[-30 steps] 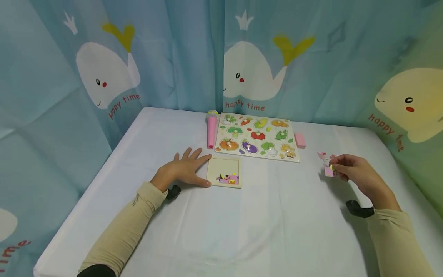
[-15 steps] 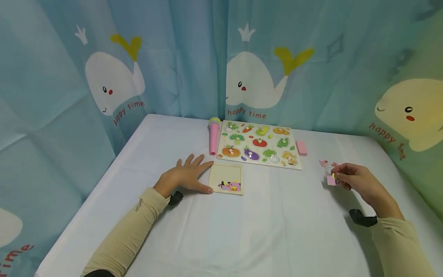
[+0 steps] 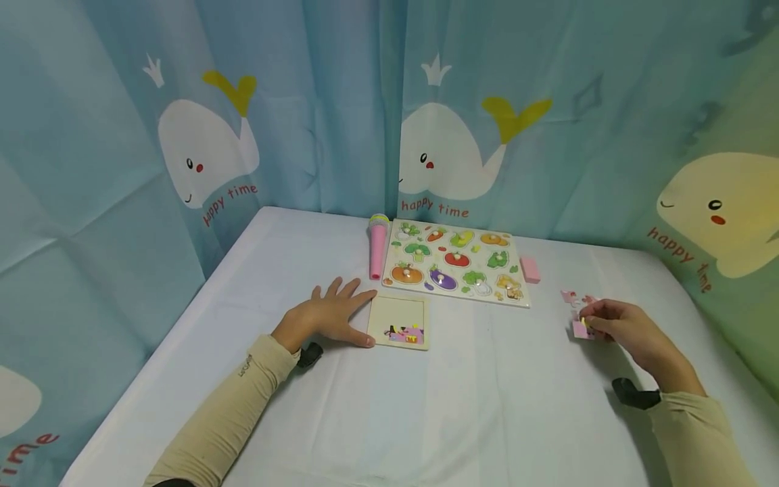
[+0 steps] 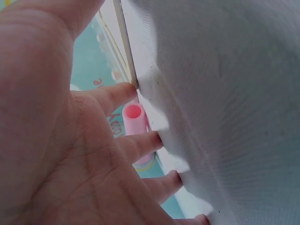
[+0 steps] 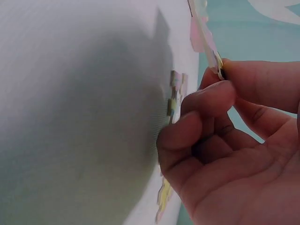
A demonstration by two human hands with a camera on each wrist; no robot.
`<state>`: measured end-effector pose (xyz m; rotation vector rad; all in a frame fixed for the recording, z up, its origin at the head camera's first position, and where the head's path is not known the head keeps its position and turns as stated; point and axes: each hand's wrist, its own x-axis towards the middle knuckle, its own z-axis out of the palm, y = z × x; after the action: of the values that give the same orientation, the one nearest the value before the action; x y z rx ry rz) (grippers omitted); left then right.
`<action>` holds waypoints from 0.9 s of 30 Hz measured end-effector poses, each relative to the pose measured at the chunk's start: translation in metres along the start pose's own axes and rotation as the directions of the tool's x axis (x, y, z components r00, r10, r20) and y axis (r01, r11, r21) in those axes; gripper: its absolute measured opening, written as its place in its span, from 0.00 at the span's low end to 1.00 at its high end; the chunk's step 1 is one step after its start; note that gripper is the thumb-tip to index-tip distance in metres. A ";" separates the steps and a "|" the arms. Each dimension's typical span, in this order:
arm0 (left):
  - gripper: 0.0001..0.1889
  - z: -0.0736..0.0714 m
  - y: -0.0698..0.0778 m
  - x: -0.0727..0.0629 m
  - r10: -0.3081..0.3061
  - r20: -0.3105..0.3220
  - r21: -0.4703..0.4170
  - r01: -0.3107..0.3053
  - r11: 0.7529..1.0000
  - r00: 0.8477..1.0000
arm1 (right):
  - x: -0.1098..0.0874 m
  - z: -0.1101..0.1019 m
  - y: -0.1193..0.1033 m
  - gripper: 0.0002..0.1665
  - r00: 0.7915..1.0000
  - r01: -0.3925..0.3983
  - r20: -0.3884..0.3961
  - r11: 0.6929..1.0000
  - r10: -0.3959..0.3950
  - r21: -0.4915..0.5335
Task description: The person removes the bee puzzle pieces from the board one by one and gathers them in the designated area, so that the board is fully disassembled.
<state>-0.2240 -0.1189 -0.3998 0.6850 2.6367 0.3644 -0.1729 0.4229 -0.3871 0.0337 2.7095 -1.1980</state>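
Note:
A small wooden jigsaw tray (image 3: 395, 312) lies in front of me, with several pink, yellow and black pieces (image 3: 404, 333) fitted along its lower right. My left hand (image 3: 328, 318) lies spread at its left side, thumb and index fingertip at the tray's edge. On the right, my right hand (image 3: 629, 331) pinches a pink and yellow jigsaw piece (image 3: 580, 330) between thumb and fingers. In the right wrist view that piece (image 5: 206, 44) is raised from the cloth. Other loose jigsaw pieces (image 3: 569, 296) lie just beyond and under the right hand, which partly hides them.
Behind the tray lies a vegetable peg puzzle board (image 3: 456, 260). A pink toy microphone (image 3: 377, 251) stands along its left side, and a pink block (image 3: 530, 269) lies at its right. Whale-print curtains (image 3: 328, 135) hang around the white-covered table (image 3: 462, 406).
The head view has tilted up a little, so everything sits lower. My right hand has drawn the pinched jigsaw piece slightly toward me from the loose ones. The left hand stays by the tray.

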 end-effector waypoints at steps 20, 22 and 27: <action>0.57 0.000 0.001 -0.003 0.004 -0.008 -0.013 -0.005 1.000 1.000 | -0.004 -0.011 0.019 0.19 1.000 -0.018 0.021 0.999 0.019 -0.032; 0.56 0.000 0.001 -0.002 0.002 -0.006 -0.010 -0.002 1.000 1.000 | -0.004 -0.010 0.020 0.18 1.000 -0.011 0.010 0.999 0.011 -0.032; 0.56 0.001 0.000 -0.002 0.008 -0.009 -0.004 -0.008 1.000 1.000 | -0.005 -0.009 0.021 0.18 1.000 -0.001 -0.004 0.999 0.001 -0.050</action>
<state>-0.2224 -0.1197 -0.4002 0.6941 2.6422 0.3753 -0.1670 0.4437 -0.3955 0.0309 2.7416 -1.1308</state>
